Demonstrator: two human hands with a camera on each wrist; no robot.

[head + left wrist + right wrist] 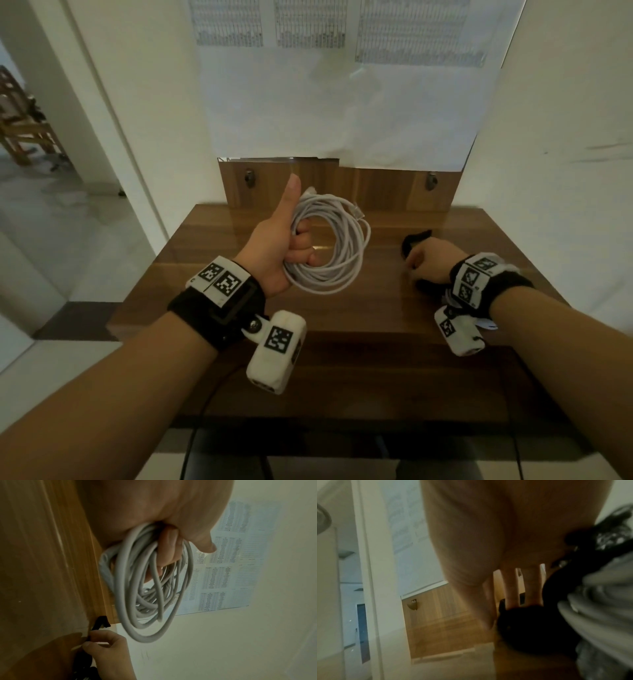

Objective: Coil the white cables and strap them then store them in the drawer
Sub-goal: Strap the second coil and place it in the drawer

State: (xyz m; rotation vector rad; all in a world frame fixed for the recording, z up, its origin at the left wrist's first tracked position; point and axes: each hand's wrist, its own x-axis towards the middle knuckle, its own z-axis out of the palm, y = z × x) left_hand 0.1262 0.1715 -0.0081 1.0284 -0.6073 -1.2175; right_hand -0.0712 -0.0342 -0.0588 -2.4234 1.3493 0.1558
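My left hand (291, 246) holds a coiled white cable (346, 246) above the wooden table (342, 325), fingers curled through the loops and thumb pointing up. In the left wrist view the coil (147, 588) hangs from those fingers. To the right, my right hand (424, 257) is low on the table and pinches a black strap (416, 238), whose free end sticks up past the fingers. The left wrist view shows the strap (101, 622) between the right hand's (102, 641) thumb and fingers. In the right wrist view the strap (530, 626) is a dark blur under the fingers.
A wooden back panel (342, 185) with two metal hooks stands at the table's far edge, with white paper sheets (342, 102) on the wall above. A white wall closes the right side; a doorway opens on the left. Black cords hang below the table's front edge.
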